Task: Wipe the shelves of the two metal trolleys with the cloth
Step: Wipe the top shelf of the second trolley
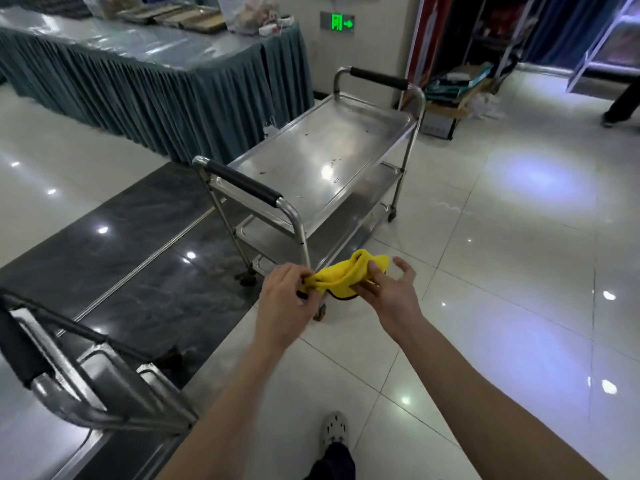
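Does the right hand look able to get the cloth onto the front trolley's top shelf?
Likely yes: the top shelf bears only crumbs, and the right hand, holding the cloth, need only pass beside or over the near handle, maybe a step closer.

Two trolleys are standing, far trolley (322, 150) and near trolley (104, 386). Two hands, left hand (285, 292) and right hand (388, 289), are holding one cloth (341, 275). One table (138, 98), one sign (337, 22) and one shoe (333, 429) are showing.

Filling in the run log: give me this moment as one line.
stage: before wiping | cloth: in both hands, mid-air | left hand: pinches cloth | right hand: pinches cloth | trolley top shelf: crumbs
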Motion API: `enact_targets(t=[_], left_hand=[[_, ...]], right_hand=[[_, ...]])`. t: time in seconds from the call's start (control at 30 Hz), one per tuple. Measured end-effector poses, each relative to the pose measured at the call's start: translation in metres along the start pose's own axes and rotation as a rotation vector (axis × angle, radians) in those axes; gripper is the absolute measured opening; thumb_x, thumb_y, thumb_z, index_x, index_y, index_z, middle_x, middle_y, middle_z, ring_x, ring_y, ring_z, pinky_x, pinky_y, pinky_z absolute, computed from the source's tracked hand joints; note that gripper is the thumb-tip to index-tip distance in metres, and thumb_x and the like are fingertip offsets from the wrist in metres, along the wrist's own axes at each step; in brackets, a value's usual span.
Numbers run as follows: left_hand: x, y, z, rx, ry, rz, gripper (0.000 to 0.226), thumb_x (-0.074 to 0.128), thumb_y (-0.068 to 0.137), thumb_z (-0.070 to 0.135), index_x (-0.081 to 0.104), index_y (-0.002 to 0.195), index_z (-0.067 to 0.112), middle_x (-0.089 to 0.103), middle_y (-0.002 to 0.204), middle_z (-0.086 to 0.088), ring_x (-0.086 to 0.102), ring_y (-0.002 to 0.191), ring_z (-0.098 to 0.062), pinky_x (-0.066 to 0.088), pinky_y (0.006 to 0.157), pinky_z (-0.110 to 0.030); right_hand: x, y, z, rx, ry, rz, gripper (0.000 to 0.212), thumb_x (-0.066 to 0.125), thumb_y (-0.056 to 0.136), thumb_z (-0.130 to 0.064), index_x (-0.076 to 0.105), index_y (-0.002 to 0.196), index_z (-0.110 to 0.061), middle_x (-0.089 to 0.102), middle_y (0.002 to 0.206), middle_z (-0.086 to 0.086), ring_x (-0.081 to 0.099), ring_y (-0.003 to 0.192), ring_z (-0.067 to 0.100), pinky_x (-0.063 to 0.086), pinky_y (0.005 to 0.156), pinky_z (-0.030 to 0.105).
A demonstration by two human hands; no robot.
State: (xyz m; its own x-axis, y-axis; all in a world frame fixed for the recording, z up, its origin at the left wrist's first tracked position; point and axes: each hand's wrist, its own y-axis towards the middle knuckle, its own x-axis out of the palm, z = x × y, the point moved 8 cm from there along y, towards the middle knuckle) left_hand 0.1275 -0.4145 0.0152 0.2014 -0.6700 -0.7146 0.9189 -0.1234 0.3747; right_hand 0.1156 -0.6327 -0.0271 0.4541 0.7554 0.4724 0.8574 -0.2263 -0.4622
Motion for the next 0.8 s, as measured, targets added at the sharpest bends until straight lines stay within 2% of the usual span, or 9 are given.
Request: enact_targets(t=[0.13, 0.2, 0.27, 0.37, 0.5, 0.6, 0.7, 0.8], left_hand=[[0.003, 0.070, -0.001, 0.019, -0.047, 0.031, 0.017, 0.072, 0.097, 0.018, 0.073, 0.113, 0.013, 0.069, 0.107, 0.004, 0.061, 0.091, -0.009, 0.058, 0.083, -0.035], [0.007, 0.100, -0.001, 0.034, -0.056, 0.017, 0.018, 0.071, 0.100, 0.015, 0.072, 0.118, 0.012, 0.070, 0.110, 0.003, 0.064, 0.093, -0.011, 0.060, 0.086, -0.036], [0.013, 0.122, -0.001, 0.049, -0.046, 0.000, 0.019, 0.069, 0.103, 0.015, 0.072, 0.122, 0.012, 0.070, 0.113, 0.002, 0.066, 0.095, -0.012, 0.060, 0.088, -0.035], [0.024, 0.149, -0.008, 0.044, -0.019, -0.001, 0.022, 0.068, 0.104, 0.017, 0.072, 0.125, 0.015, 0.070, 0.115, 0.004, 0.067, 0.095, -0.013, 0.060, 0.088, -0.036], [0.043, 0.175, -0.029, -0.038, -0.027, 0.038, 0.027, 0.068, 0.105, 0.017, 0.063, 0.131, 0.020, 0.067, 0.111, 0.006, 0.066, 0.094, -0.012, 0.056, 0.086, -0.029], [0.064, 0.197, -0.047, -0.147, 0.005, 0.062, 0.016, 0.066, 0.106, 0.014, 0.057, 0.119, 0.019, 0.062, 0.102, 0.006, 0.061, 0.084, -0.013, 0.050, 0.077, -0.031], [0.088, 0.215, -0.057, -0.246, 0.057, 0.072, 0.007, 0.062, 0.107, 0.006, 0.061, 0.109, 0.013, 0.057, 0.097, 0.002, 0.054, 0.080, -0.018, 0.047, 0.073, -0.039], [0.109, 0.228, -0.062, -0.363, 0.063, 0.053, 0.016, 0.060, 0.103, -0.004, 0.068, 0.102, 0.009, 0.061, 0.100, -0.002, 0.059, 0.089, -0.022, 0.052, 0.083, -0.043]], right_hand=[[0.025, 0.050, -0.020, -0.026, -0.180, -0.086, 0.033, 0.059, 0.110, -0.014, 0.046, 0.141, -0.013, 0.070, 0.123, 0.031, 0.078, 0.095, 0.047, 0.067, 0.078, 0.047], [0.032, 0.072, -0.026, -0.012, -0.245, -0.114, 0.029, 0.057, 0.110, -0.011, 0.048, 0.138, -0.013, 0.072, 0.120, 0.030, 0.078, 0.092, 0.048, 0.067, 0.079, 0.052], [0.035, 0.092, -0.036, -0.010, -0.335, -0.134, 0.032, 0.063, 0.105, -0.013, 0.051, 0.134, -0.018, 0.076, 0.113, 0.024, 0.078, 0.086, 0.050, 0.066, 0.068, 0.052], [0.037, 0.126, -0.054, -0.072, -0.546, -0.173, 0.034, 0.076, 0.099, -0.031, 0.055, 0.124, -0.022, 0.080, 0.096, 0.016, 0.077, 0.069, 0.047, 0.059, 0.047, 0.041], [0.043, 0.180, -0.076, -0.234, -0.841, -0.219, 0.028, 0.074, 0.100, -0.044, 0.060, 0.104, -0.020, 0.074, 0.074, 0.010, 0.069, 0.047, 0.037, 0.044, 0.036, 0.030], [0.051, 0.227, -0.082, -0.300, -0.956, -0.277, 0.022, 0.070, 0.102, -0.042, 0.061, 0.097, -0.023, 0.069, 0.070, 0.007, 0.066, 0.043, 0.028, 0.045, 0.036, 0.028], [0.062, 0.274, -0.086, -0.283, -1.007, -0.387, 0.022, 0.069, 0.104, -0.038, 0.062, 0.095, -0.019, 0.066, 0.070, 0.012, 0.064, 0.044, 0.026, 0.046, 0.038, 0.028], [0.070, 0.314, -0.092, -0.243, -1.101, -0.478, 0.026, 0.067, 0.104, -0.042, 0.061, 0.096, -0.018, 0.067, 0.073, 0.013, 0.066, 0.048, 0.027, 0.053, 0.045, 0.038]])
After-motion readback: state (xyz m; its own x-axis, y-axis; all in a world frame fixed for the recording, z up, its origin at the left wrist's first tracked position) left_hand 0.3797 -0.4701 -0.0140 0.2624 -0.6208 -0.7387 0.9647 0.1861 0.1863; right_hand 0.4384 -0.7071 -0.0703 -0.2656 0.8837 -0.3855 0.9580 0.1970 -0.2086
